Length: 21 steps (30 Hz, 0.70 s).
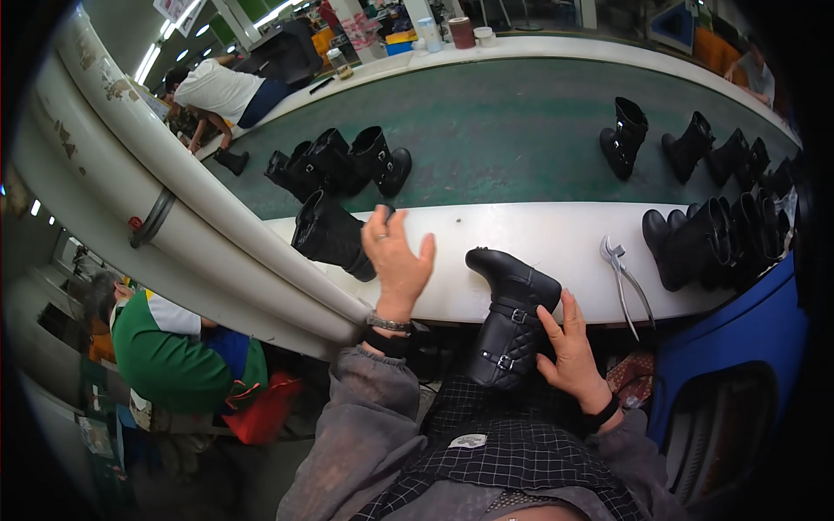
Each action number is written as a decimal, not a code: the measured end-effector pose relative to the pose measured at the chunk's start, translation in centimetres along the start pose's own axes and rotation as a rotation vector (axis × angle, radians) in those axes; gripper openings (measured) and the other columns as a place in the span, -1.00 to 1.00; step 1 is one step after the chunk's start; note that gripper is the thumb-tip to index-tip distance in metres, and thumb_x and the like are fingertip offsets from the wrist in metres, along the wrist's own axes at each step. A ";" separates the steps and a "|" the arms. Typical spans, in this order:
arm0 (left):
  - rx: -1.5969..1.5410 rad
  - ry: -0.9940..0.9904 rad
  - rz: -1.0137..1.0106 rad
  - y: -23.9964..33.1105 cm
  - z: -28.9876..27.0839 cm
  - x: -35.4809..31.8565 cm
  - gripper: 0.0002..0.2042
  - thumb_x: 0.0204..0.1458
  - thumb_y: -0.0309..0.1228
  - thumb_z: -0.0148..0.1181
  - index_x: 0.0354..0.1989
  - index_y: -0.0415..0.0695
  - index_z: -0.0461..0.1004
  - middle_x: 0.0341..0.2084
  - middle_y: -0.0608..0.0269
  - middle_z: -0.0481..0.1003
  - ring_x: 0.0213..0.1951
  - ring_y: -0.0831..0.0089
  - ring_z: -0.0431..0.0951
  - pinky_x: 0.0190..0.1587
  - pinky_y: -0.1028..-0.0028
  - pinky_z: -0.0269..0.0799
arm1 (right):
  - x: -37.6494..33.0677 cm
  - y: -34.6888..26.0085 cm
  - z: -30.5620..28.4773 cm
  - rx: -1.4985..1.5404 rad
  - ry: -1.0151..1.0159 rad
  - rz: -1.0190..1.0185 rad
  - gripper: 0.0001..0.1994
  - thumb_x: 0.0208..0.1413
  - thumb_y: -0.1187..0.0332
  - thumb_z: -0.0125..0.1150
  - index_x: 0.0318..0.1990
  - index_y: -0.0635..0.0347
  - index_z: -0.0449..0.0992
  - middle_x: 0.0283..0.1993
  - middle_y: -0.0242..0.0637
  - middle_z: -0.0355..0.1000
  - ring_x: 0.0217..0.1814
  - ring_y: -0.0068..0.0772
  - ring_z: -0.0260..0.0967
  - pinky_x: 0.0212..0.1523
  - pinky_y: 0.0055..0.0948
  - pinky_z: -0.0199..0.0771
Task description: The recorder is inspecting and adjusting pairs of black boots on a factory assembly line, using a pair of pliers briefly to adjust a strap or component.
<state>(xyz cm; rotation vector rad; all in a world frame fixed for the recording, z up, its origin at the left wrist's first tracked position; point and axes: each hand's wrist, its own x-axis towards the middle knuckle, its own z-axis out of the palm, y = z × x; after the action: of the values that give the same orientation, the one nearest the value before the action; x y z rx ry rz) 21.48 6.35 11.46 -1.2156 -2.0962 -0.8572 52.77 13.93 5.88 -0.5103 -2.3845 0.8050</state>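
Observation:
A black boot [506,317] with buckled straps and a quilted shaft lies in front of me. Its foot rests on the white table edge and its shaft points toward my lap. My right hand [573,352] is against the side of the shaft, fingers stretched out rather than wrapped round it. Over the white ledge, my left hand [401,265] is raised with its fingers spread and nothing in it. Just left of that hand is another black boot [334,234], partly hidden by it; whether they touch I cannot tell. Silver pliers [618,269] lie right of my right hand.
Several black boots [334,161] stand on the green belt [495,130] at left, others [624,139] at right. More boots [691,243] crowd the white ledge's right end, beside a blue machine [730,339]. Thick pale pipes [217,234] slant along my left. Other people work beyond.

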 end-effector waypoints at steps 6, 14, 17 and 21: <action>0.309 0.141 -0.212 -0.2 -2.0 1.9 -0.39 -0.13 -0.25 0.30 0.12 -0.25 0.31 0.28 -0.48 -0.04 0.34 -0.31 -0.12 0.31 -0.25 -0.26 | 2.9 1.8 2.2 -0.264 0.145 -0.150 -0.15 -0.29 0.48 0.36 0.33 -0.03 0.24 0.48 0.07 -0.14 0.49 0.31 -0.21 0.41 0.18 -0.13; 0.471 0.276 -0.470 -0.3 -3.1 2.7 -0.43 -0.11 -0.29 0.27 0.11 -0.20 0.29 0.20 -0.31 0.18 0.32 -0.24 -0.04 0.35 -0.07 -0.19 | 5.4 2.8 1.1 0.045 0.371 -0.025 -0.37 -0.28 0.24 0.43 0.07 0.13 0.42 0.23 -0.06 0.25 0.24 0.08 0.22 0.30 0.21 0.06; 0.429 0.264 -0.438 0.2 -3.5 3.3 -0.51 -0.12 -0.38 0.26 0.05 -0.21 0.32 0.02 -0.16 0.33 0.20 -0.12 0.14 0.36 -0.02 -0.15 | 6.3 4.9 0.7 0.106 0.385 0.014 -0.39 -0.29 0.23 0.44 0.03 0.13 0.43 0.14 -0.07 0.33 0.20 0.05 0.27 0.29 0.19 0.08; 0.479 0.187 -0.312 0.5 -4.0 3.8 -0.61 -0.16 -0.51 0.21 -0.08 -0.21 0.39 -0.29 0.05 0.49 -0.04 0.10 0.38 0.31 0.07 -0.01 | 7.2 6.5 -0.3 0.523 0.453 0.224 -0.56 -0.13 0.28 0.42 -0.07 0.24 0.46 -0.17 -0.09 0.46 -0.15 -0.04 0.40 -0.11 -0.23 0.40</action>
<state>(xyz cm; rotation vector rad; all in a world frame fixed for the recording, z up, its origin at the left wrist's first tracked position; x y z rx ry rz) 20.90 5.56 16.91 -0.5499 -2.1929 -0.5216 48.48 22.55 4.72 -0.6593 -1.6413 1.2153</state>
